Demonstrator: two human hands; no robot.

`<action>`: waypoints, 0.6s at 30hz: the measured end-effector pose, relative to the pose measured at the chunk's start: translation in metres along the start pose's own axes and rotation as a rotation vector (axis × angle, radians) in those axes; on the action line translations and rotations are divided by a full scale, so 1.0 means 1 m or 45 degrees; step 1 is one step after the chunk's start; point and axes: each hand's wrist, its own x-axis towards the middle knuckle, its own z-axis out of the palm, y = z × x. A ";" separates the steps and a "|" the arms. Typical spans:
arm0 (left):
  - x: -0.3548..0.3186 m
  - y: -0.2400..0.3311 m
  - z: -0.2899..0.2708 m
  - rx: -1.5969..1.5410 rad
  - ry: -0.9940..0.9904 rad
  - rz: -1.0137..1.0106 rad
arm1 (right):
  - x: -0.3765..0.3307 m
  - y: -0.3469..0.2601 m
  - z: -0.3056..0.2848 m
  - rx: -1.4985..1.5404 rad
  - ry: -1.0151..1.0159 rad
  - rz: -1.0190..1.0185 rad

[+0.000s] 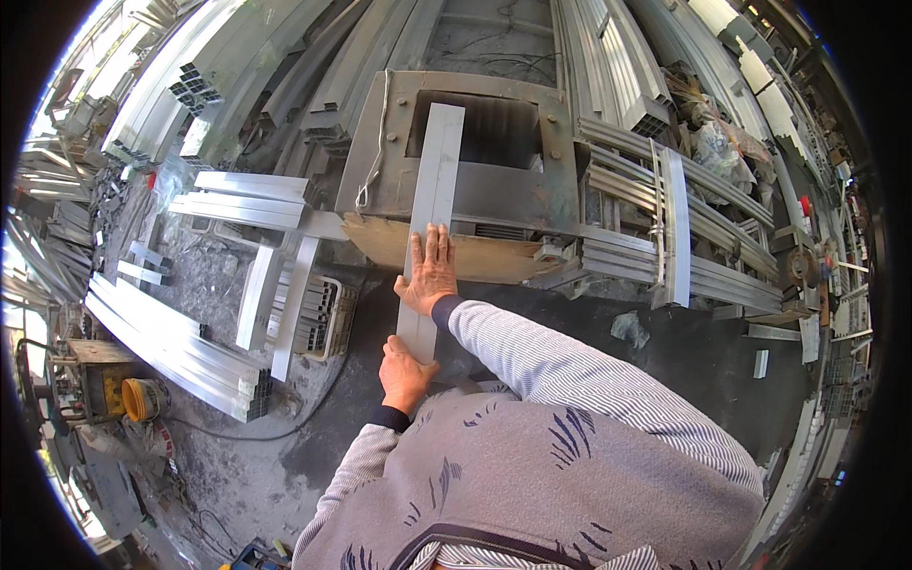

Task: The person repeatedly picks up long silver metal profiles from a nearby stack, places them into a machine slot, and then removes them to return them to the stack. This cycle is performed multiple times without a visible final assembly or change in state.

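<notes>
Stacked aluminium profiles crowd the metal counter (380,171) where I press my right hand (429,275) flat on the long strip (435,180) lying across it, left hand (403,372) gripping its near end, and uneven pressure could skew it sideways.

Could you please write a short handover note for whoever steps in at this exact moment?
Left hand: grips the near end of the long flat aluminium strip.
Right hand: lies flat on the strip, fingers spread, pressing it down.
The strip runs from the person's body across the metal machine table; its far end lies over the table's dark opening.
Done: strip laid on the table.
Left: no cut or mark shows on it yet.
Aluminium profiles are stacked on the floor to the left.
</notes>
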 end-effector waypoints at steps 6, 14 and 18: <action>-0.034 -0.029 0.005 0.033 -0.009 -0.054 | -0.037 -0.015 0.013 0.120 0.011 -0.057; -0.022 -0.031 -0.003 -0.019 0.012 -0.090 | -0.022 -0.024 0.017 0.174 0.033 -0.106; 0.048 0.002 -0.017 0.035 0.030 -0.012 | 0.055 -0.004 0.005 0.133 0.148 -0.083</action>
